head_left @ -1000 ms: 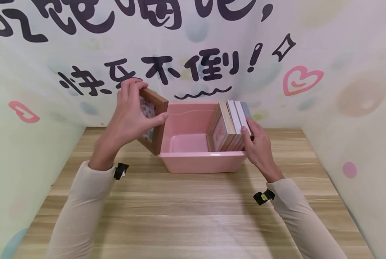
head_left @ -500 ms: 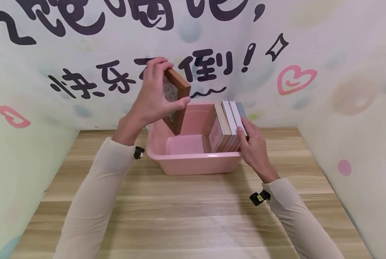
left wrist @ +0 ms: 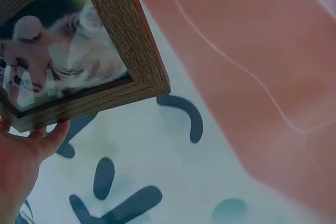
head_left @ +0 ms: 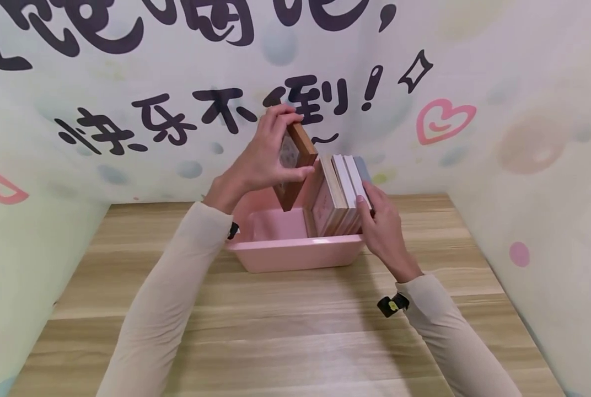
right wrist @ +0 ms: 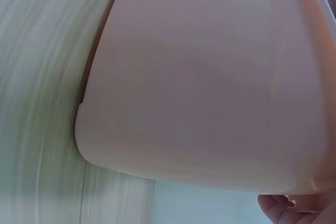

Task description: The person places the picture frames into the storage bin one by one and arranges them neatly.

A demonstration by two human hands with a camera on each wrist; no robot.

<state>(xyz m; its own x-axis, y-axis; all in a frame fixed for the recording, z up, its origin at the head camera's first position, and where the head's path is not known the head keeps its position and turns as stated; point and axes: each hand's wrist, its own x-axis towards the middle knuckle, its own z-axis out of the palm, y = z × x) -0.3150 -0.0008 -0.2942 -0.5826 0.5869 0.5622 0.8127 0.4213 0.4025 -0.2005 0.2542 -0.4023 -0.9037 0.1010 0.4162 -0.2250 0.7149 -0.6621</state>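
Observation:
My left hand [head_left: 266, 151] grips a brown wooden picture frame [head_left: 304, 144], tilted above the pink plastic bin [head_left: 295, 256]. In the left wrist view the frame [left wrist: 139, 40] shows a striped kitten photo behind its glazing. Fingers lie along its top edge and the thumb along its near side. Several picture frames [head_left: 334, 207], with white, wooden and blue-grey edges, stand leaning in a row at the bin's right end. My right hand [head_left: 388, 234] holds the rightmost ones, thumb at a white edge. Its fingers are partly hidden behind them.
The bin stands on a wood-grain table [head_left: 285, 336], near the back wall [head_left: 171, 71], which bears black lettering. Pale side walls [head_left: 519, 182] enclose the table left and right. The bin's outer wall [right wrist: 194, 87] fills most of the right wrist view.
My left hand has carried the kitten picture frame rightward from the bin's left edge, over the bin toward the standing frames. My right hand keeps its place at the row.

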